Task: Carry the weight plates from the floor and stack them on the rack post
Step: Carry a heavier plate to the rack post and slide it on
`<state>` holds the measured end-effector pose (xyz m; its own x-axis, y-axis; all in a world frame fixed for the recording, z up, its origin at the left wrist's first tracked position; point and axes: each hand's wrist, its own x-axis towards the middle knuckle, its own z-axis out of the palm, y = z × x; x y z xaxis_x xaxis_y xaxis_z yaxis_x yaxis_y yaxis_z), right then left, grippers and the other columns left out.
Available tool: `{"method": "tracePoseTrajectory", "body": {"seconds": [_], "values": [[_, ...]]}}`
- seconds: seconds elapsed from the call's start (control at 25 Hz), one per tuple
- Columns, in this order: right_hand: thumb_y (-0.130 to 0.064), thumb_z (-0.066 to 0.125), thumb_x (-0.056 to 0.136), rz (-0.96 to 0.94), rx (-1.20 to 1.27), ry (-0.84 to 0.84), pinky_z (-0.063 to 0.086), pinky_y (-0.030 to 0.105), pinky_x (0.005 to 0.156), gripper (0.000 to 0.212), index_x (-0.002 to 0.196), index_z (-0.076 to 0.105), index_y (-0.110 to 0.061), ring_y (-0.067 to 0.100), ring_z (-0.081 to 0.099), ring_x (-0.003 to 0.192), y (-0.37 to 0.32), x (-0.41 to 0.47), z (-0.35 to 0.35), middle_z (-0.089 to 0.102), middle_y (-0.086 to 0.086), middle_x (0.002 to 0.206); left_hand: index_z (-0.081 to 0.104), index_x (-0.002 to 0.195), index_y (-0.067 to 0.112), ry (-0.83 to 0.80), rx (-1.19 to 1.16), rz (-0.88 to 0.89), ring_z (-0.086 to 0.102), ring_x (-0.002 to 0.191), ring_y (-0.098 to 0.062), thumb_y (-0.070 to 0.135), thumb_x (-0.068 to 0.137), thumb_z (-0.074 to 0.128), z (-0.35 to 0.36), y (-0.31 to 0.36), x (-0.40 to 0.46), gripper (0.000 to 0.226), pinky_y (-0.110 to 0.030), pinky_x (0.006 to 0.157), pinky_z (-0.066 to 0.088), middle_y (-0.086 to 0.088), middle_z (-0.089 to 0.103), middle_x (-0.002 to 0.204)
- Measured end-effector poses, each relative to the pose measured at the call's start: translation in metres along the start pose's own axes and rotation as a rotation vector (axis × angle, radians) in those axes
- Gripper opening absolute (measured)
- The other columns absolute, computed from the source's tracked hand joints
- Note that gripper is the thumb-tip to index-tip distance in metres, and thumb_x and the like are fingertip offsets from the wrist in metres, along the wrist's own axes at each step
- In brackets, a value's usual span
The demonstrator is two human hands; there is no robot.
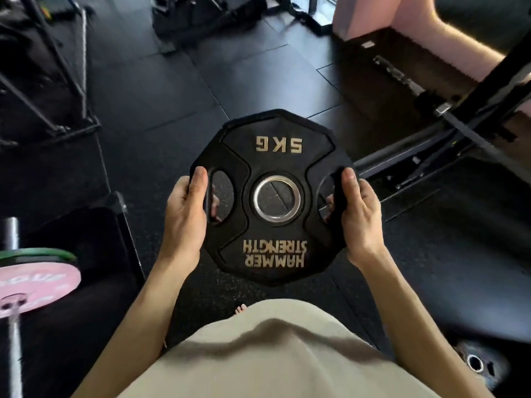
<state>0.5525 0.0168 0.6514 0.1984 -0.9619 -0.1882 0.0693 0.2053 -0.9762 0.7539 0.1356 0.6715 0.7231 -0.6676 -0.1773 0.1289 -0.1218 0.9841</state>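
A black 5 kg weight plate (273, 156) with gold lettering and a steel-ringed centre hole hangs flat in front of my body, above the dark rubber floor. My left hand (185, 214) grips its left handle slot, thumb on top and fingers curled through the opening. My right hand (360, 214) grips the right handle slot the same way. At the lower left a pink plate (43, 285) and a green plate (40, 254) sit stacked on a steel post (11, 231). Another dark plate (477, 364) lies on the floor at the lower right.
A black machine frame (448, 133) with a long bar runs diagonally at the right. A pink padded block (379, 15) stands at the back right. Black stands and frames (57, 67) crowd the upper left. My bare toes (240, 308) show below the plate.
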Motion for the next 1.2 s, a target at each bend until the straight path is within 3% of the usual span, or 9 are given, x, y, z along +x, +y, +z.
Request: {"method": "tracePoseTrajectory", "body": {"seconds": [0.2, 0.48, 0.76, 0.88, 1.08, 1.2], "values": [[-0.065, 0.059, 0.08, 0.033, -0.024, -0.07, 0.043, 0.039, 0.064, 0.044, 0.071, 0.051, -0.023, 0.015, 0.054, 0.063, 0.0, 0.069, 0.106, 0.057, -0.002, 0.065, 0.053, 0.075, 0.02, 0.088, -0.012, 0.015, 0.05, 0.058, -0.014, 0.051, 0.095, 0.05, -0.05, 0.015, 0.094, 0.038, -0.034, 0.059, 0.041, 0.004, 0.054, 0.061], [-0.052, 0.057, 0.091, 0.027, -0.025, -0.127, 0.044, 0.034, 0.059, 0.037, 0.072, 0.049, -0.021, 0.01, 0.052, 0.058, -0.008, 0.221, 0.213, 0.056, -0.011, 0.058, 0.054, 0.079, 0.017, 0.148, -0.018, 0.029, 0.05, 0.059, -0.01, 0.047, 0.098, 0.048, -0.046, 0.036, 0.259, 0.036, -0.027, 0.057, 0.042, 0.004, 0.053, 0.064], [-0.054, 0.059, 0.09, 0.059, -0.028, -0.168, 0.041, 0.032, 0.053, 0.034, 0.074, 0.051, -0.025, 0.017, 0.051, 0.064, -0.048, 0.385, 0.284, 0.054, -0.003, 0.064, 0.056, 0.081, 0.02, 0.167, -0.036, 0.009, 0.053, 0.065, -0.009, 0.048, 0.097, 0.05, -0.003, 0.078, 0.427, 0.033, -0.028, 0.059, 0.045, 0.006, 0.056, 0.069], [-0.066, 0.063, 0.079, 0.043, -0.052, -0.134, 0.042, 0.036, 0.057, 0.039, 0.073, 0.054, -0.028, 0.019, 0.052, 0.065, -0.056, 0.452, 0.309, 0.056, -0.002, 0.065, 0.055, 0.085, 0.016, 0.124, -0.035, 0.028, 0.051, 0.062, -0.009, 0.047, 0.097, 0.049, 0.018, 0.088, 0.504, 0.034, -0.027, 0.057, 0.044, 0.006, 0.054, 0.066], [-0.046, 0.054, 0.095, 0.001, -0.008, -0.028, 0.044, 0.027, 0.049, 0.033, 0.083, 0.048, -0.017, 0.01, 0.052, 0.055, -0.069, 0.577, 0.364, 0.055, -0.003, 0.062, 0.054, 0.084, 0.015, 0.007, 0.005, 0.061, 0.051, 0.06, -0.009, 0.049, 0.097, 0.047, 0.054, 0.105, 0.664, 0.038, -0.024, 0.055, 0.044, 0.005, 0.054, 0.062], [-0.049, 0.053, 0.094, -0.005, 0.005, 0.063, 0.043, 0.03, 0.051, 0.034, 0.082, 0.048, -0.017, 0.012, 0.05, 0.054, -0.087, 0.649, 0.396, 0.055, -0.005, 0.058, 0.053, 0.081, 0.017, -0.091, 0.04, 0.058, 0.051, 0.059, -0.009, 0.05, 0.097, 0.046, 0.081, 0.131, 0.766, 0.038, -0.023, 0.053, 0.044, 0.006, 0.054, 0.062]]}}
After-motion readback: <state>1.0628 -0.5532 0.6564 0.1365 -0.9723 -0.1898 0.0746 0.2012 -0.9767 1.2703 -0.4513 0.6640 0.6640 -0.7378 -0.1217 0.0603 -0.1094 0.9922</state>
